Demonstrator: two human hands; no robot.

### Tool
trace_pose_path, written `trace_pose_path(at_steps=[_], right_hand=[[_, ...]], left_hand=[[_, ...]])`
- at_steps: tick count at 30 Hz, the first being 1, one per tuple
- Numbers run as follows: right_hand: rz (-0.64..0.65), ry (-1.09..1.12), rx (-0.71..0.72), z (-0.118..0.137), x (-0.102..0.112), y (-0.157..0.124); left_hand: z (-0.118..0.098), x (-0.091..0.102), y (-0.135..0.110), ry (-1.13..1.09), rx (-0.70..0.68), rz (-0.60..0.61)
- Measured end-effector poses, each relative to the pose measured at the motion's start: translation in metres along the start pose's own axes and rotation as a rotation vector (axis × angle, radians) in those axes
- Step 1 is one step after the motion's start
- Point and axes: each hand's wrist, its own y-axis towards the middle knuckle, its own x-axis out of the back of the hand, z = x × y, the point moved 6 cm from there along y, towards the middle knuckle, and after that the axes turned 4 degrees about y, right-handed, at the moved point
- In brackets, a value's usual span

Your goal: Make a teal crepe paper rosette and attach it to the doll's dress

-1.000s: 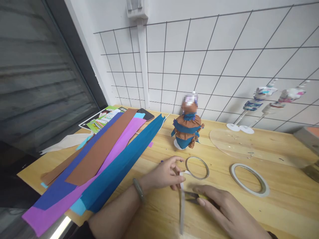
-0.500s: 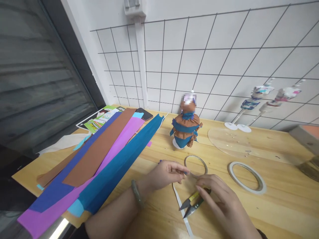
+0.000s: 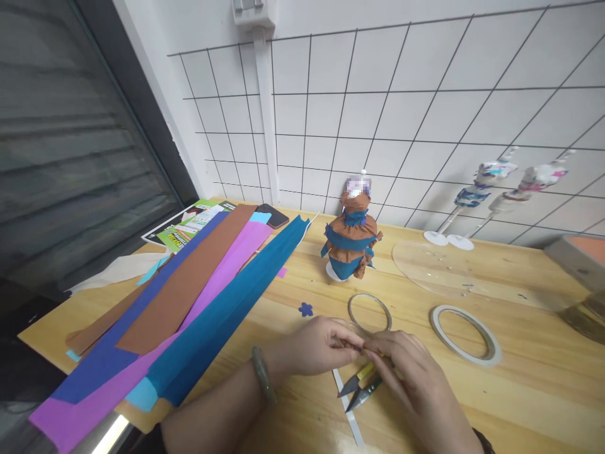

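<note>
My left hand [image 3: 331, 345], a green bangle at its wrist, is closed in a pinch, with a tiny dark blue piece just showing at the fingertips. My right hand [image 3: 409, 366] meets it there, thumb and fingers pressed together; what they grip is hidden. Under the right hand, thread snips [image 3: 363, 383] with a yellow part lie on the table, their blades across a white strip [image 3: 350, 413]. Behind my left hand lies a blue paper flower [image 3: 305, 309]. A thin roll of tape [image 3: 350, 308] rests just beyond the fingertips.
Crepe paper strips [image 3: 227, 302] in several colours cover the left side, near a phone [image 3: 278, 217]. A figure wrapped in brown and teal paper [image 3: 352, 243] stands at the back. A wider tape roll [image 3: 437, 315], a clear disc [image 3: 425, 268] and two figures on sticks [image 3: 472, 197] are further right.
Both hands have come down slightly, and the right has moved left, so their fingertips now meet. The blue flower, mostly hidden before, shows fully. The snips have stayed put.
</note>
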Motion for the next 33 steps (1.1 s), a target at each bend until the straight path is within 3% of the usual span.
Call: trace_pose_path(at_steps=[8, 13, 18, 26, 33], right_hand=[[0.034, 0.017, -0.009, -0.005, -0.008, -0.004], [0.066, 0.083, -0.003, -0.005, -0.012, -0.007], [0.059, 0.124, -0.003, -0.006, -0.011, -0.009], [0.043, 0.121, 0.01, -0.003, -0.01, -0.008], [0.048, 0.105, 0.007, -0.002, -0.011, -0.006]], left_hand=[[0.0, 0.001, -0.002, -0.03, -0.008, 0.026], [0.021, -0.002, -0.002, -0.217, 0.144, 0.063], [0.025, 0.003, -0.002, -0.376, 0.202, 0.025], [0.023, 0.006, 0.0, -0.336, 0.207, 0.008], [0.014, 0.0, 0.0, -0.313, 0.089, 0.012]])
